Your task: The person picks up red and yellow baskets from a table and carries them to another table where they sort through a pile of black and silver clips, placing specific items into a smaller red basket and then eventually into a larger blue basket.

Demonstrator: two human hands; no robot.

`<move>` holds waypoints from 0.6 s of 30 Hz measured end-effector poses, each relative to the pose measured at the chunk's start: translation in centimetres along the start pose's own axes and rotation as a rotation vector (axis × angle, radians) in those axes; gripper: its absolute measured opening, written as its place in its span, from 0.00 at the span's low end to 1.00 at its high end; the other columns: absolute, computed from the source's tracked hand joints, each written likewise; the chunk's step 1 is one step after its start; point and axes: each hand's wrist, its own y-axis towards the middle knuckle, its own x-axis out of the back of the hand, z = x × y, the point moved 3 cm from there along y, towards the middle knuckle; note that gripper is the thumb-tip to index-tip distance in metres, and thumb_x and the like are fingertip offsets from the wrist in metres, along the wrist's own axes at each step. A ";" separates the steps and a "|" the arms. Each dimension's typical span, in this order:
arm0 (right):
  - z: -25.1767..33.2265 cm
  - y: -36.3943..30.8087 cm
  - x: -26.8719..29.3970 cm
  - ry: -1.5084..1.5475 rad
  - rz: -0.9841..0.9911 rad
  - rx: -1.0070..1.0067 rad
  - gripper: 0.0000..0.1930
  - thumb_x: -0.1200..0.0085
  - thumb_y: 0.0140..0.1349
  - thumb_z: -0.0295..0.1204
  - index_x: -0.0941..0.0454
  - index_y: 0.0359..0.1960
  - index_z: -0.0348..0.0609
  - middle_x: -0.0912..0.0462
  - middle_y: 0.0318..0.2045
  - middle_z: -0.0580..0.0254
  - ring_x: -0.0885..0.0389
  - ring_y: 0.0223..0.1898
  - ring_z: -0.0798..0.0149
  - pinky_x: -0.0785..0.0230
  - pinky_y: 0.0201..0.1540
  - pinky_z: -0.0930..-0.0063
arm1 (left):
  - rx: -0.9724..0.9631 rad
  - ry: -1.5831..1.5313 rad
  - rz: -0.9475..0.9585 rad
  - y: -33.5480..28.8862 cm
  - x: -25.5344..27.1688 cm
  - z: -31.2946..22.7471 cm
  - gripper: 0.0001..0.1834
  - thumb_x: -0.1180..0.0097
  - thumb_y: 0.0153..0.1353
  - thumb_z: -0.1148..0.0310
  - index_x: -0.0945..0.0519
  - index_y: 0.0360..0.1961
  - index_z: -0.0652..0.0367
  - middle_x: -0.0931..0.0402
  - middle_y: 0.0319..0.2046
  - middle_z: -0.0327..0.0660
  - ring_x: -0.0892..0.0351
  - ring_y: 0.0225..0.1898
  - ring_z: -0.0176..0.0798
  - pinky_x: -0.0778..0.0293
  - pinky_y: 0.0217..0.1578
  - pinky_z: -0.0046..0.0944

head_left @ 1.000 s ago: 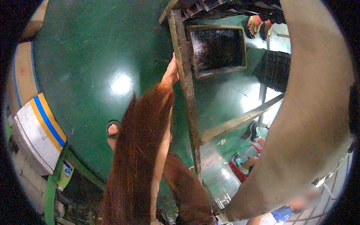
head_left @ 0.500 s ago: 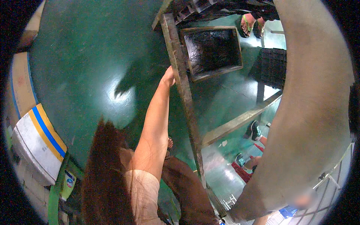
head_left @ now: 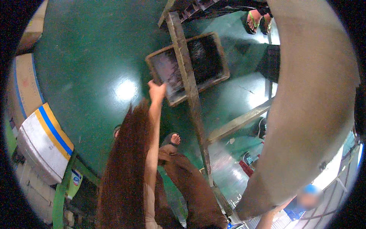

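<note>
Under the table, a shallow rectangular tray point(head_left: 223, 65) with a light brown rim and dark, glossy insides sits at an angle. My left hand point(head_left: 157, 91) is closed on its near left corner. A wooden table leg point(head_left: 185, 70) crosses in front of the tray's middle. At the lower right, a forearm point(head_left: 267, 219), seemingly my right, shows beside the tabletop's edge. Its hand cannot be made out. The large brown-grey tabletop point(head_left: 312, 107) fills the right side.
A wooden crossbar point(head_left: 240, 121) joins the table leg. Sandalled feet point(head_left: 254, 21) stand at the far right, near a dark crate point(head_left: 271, 63). Along the left lie cardboard boxes point(head_left: 28, 82) and a white panel with yellow and blue stripes point(head_left: 45, 141). A person point(head_left: 308, 202) is at the lower right.
The tray has slid left and toward me and turned, with my left hand on its corner. That hand has moved left, out from behind the table leg. My long hair has swung right.
</note>
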 end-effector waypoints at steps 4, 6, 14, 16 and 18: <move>-2.2 0.4 1.5 0.087 0.056 0.205 0.26 0.69 0.63 0.42 0.47 0.57 0.37 0.45 0.58 0.53 0.48 0.59 0.58 0.60 0.62 0.65 | 0.155 0.100 -0.029 2.6 9.7 11.0 0.31 0.44 0.39 0.63 0.37 0.47 0.61 0.28 0.40 0.52 0.28 0.41 0.51 0.33 0.42 0.44; 1.9 -1.4 -1.9 0.376 -0.133 -0.015 0.25 0.69 0.63 0.41 0.44 0.57 0.35 0.43 0.58 0.52 0.48 0.60 0.57 0.64 0.63 0.63 | 0.207 0.033 -0.013 0.4 13.5 12.6 0.31 0.44 0.39 0.63 0.36 0.47 0.61 0.28 0.40 0.52 0.28 0.41 0.50 0.33 0.42 0.44; 1.9 -1.0 -2.5 -0.184 0.052 0.262 0.23 0.72 0.62 0.34 0.49 0.58 0.39 0.48 0.60 0.52 0.52 0.61 0.56 0.63 0.63 0.64 | 0.313 -0.204 0.051 -10.3 27.3 15.0 0.29 0.45 0.40 0.65 0.35 0.46 0.62 0.28 0.39 0.50 0.28 0.40 0.49 0.34 0.42 0.44; 3.3 -1.8 -5.2 0.314 -0.065 0.081 0.22 0.68 0.62 0.36 0.43 0.56 0.36 0.43 0.58 0.51 0.49 0.60 0.57 0.61 0.62 0.64 | 0.310 -0.205 0.039 -12.5 31.9 13.7 0.28 0.45 0.40 0.66 0.35 0.46 0.62 0.28 0.39 0.50 0.28 0.40 0.49 0.34 0.43 0.44; 2.9 -1.0 -5.0 0.082 0.088 0.238 0.25 0.68 0.63 0.39 0.47 0.58 0.36 0.45 0.58 0.53 0.49 0.61 0.60 0.61 0.62 0.69 | 0.303 -0.214 0.060 -14.6 33.8 11.8 0.28 0.45 0.40 0.66 0.34 0.46 0.63 0.28 0.39 0.50 0.28 0.40 0.49 0.34 0.43 0.44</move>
